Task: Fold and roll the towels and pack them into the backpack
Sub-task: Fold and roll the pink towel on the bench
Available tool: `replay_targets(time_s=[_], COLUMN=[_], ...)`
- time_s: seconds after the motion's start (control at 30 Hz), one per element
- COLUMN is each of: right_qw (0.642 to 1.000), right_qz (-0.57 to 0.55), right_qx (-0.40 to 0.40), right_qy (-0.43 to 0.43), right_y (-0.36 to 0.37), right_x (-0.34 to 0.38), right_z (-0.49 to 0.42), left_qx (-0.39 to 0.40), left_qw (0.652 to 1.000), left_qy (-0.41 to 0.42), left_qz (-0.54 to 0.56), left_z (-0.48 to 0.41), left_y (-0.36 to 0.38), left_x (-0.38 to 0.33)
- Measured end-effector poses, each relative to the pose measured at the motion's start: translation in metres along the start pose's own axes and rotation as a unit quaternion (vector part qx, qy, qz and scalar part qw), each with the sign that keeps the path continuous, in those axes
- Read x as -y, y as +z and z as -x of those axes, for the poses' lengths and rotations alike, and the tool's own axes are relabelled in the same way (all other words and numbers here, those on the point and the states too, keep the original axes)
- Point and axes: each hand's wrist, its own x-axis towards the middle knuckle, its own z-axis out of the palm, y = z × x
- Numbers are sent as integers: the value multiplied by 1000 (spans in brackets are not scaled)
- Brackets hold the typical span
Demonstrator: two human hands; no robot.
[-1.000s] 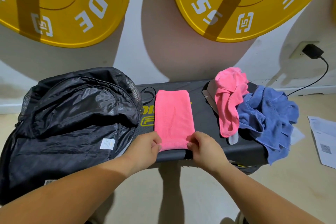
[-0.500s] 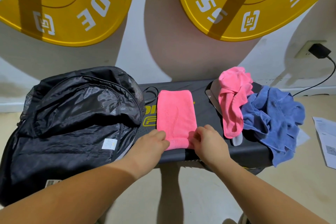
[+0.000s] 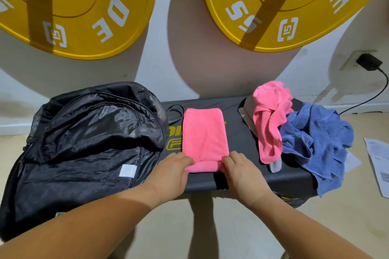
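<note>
A folded pink towel [image 3: 203, 132] lies lengthwise on the black bench [image 3: 242, 181], its near end turned over into a small roll. My left hand [image 3: 175, 166] grips the roll's left end and my right hand [image 3: 239, 167] grips its right end, fingers curled over it. A black backpack [image 3: 84, 145] lies at the left, its top against the bench. At the right of the bench a crumpled pink towel [image 3: 269, 124] and a crumpled blue towel [image 3: 315, 143] lie in a heap.
Two large yellow weight plates [image 3: 273, 6] hang on the wall behind. A black charger [image 3: 368, 62] is plugged in at the right, its cable running down. Papers [image 3: 379, 160] lie on the floor at the far right. The bench's front edge is just below my hands.
My hands have turned the towel's near end over and pushed it away from me, so a short roll has formed. The flat part of the towel is shorter.
</note>
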Motion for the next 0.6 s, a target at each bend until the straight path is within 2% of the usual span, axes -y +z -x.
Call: replay_targets(time_s=[0.1,0.2,0.27,0.37,0.43,0.5,0.6], right_qw=[994,949,907,876,873,902,968], right_qz=[-65,-248,-346,-377,-359,-292,-135], right_qx=[39,76,88,127,133,109,44], right_qy=[75,177,222,271,301,299,207], right_y=[-3,-21,-28,-33,-34,-33,-28], right_x=[3,5,4,5,7,9,17], right_z=[-2,-5,-7,-12,-18,-21,-15], left_qx=[-22,-5,5,11,-2,-28,-25], left_qw=[990,962,948,948,960,979,998], left_qy=[-90,-187,-231,-258,-238,-182,13], left_qz=[110,201,218,187,144,82,-48], left_z=[-3,-3,-4,-3,-3,-3,-5], left_y=[1,0,-2,-5,-4,-3,0], left_x=[-2,-8,-12,-16,-14,-9,-3])
